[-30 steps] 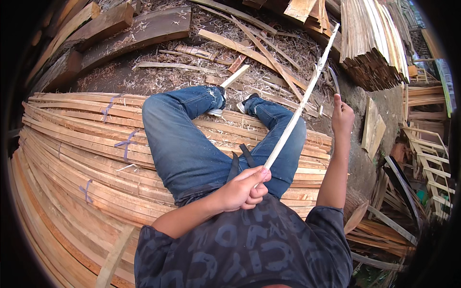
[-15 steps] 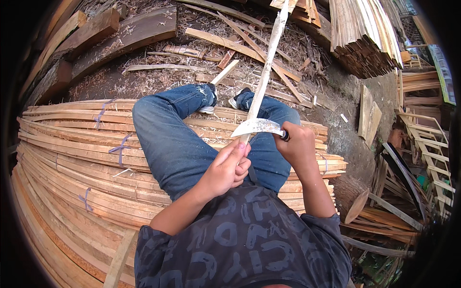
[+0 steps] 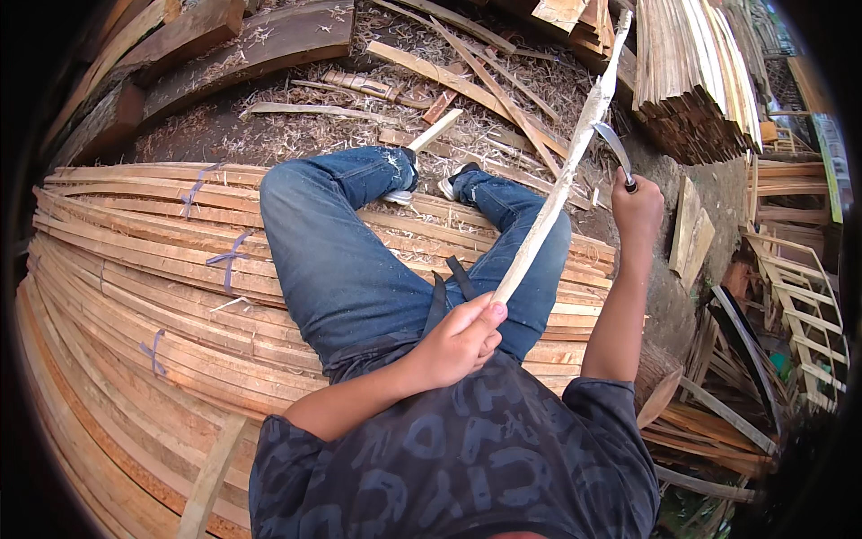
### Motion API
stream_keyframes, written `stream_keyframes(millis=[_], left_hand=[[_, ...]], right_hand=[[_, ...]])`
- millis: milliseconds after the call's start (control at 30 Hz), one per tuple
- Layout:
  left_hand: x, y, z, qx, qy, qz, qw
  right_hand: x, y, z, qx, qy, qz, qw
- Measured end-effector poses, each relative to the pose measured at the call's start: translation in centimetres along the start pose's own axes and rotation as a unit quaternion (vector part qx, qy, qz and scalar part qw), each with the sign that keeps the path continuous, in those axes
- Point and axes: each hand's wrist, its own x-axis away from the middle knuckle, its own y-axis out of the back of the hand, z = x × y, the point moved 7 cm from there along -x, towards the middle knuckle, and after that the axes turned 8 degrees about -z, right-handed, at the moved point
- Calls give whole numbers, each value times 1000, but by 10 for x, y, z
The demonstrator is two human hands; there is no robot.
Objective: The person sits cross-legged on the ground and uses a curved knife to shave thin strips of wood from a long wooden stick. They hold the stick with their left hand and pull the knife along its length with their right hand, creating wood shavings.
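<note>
Near my lap, my left hand [image 3: 461, 344] is closed around the lower end of a long, pale, peeled wooden stick [image 3: 548, 216]. The stick slants up and away to the right, past my right knee. My right hand [image 3: 636, 205], farther out on the right, grips the dark handle of a knife with a curved blade [image 3: 614, 145]. The blade reaches left toward the upper part of the stick, its tip at the stick's edge. Whether it touches the wood I cannot tell.
I sit on tied bundles of long wooden strips [image 3: 135, 314]. Shavings and loose slats [image 3: 449, 87] litter the ground ahead. Thick timber beams [image 3: 251, 54] lie at the far left, and a stack of thin boards [image 3: 691, 81] stands at the far right. A log [image 3: 657, 386] lies on the right.
My right hand has carried the knife up and outward along the stick, away from my left hand. The stick now leans more to the right, and my left hand has shifted slightly right.
</note>
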Motion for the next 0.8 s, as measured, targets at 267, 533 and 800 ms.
stream_keyframes(millis=[267, 533, 800], left_hand=[[-15, 13, -9, 160, 74, 35, 984], [-13, 16, -2, 25, 47, -66, 996], [-6, 7, 10, -18, 48, -32, 998]], right_hand=[[107, -2, 45, -129, 35, 145, 980], [103, 2, 78, -37, 170, 135, 975], [27, -19, 25, 17, 13, 18, 1000]])
